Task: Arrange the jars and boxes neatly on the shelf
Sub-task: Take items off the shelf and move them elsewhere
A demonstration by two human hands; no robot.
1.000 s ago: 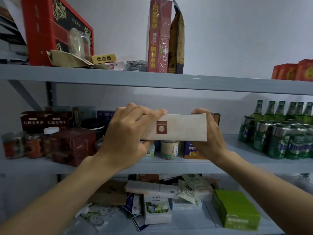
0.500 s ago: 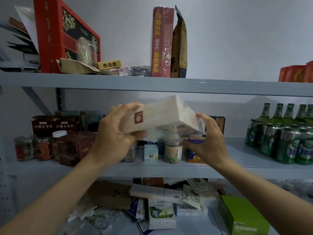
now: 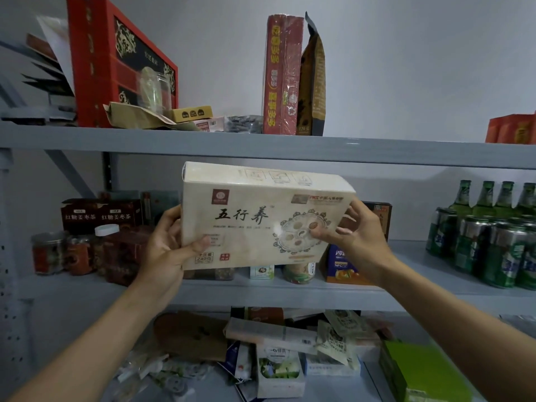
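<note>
A flat cream box [image 3: 255, 216] with black characters and a round dish picture is held up in front of the middle shelf [image 3: 261, 294], its printed face turned toward me. My left hand [image 3: 166, 250] grips its lower left corner and my right hand [image 3: 351, 236] holds its right edge. Behind the box on the middle shelf stand small jars [image 3: 298, 272] and a blue-orange carton [image 3: 342, 268]. Left of it sit dark red boxes [image 3: 98, 214] and jars with red contents [image 3: 49, 252].
The top shelf [image 3: 261, 149] carries a large red gift box [image 3: 116, 68], an upright red package [image 3: 282, 74] and a brown pouch [image 3: 311, 82]. Green bottles and cans [image 3: 487, 236] fill the middle shelf's right end. The bottom shelf holds jumbled packets [image 3: 278, 343] and a green box [image 3: 417, 369].
The cream box has been turned from edge-on to face-on, so its large printed side now faces me. Both hands shifted their hold toward the box's lower corners.
</note>
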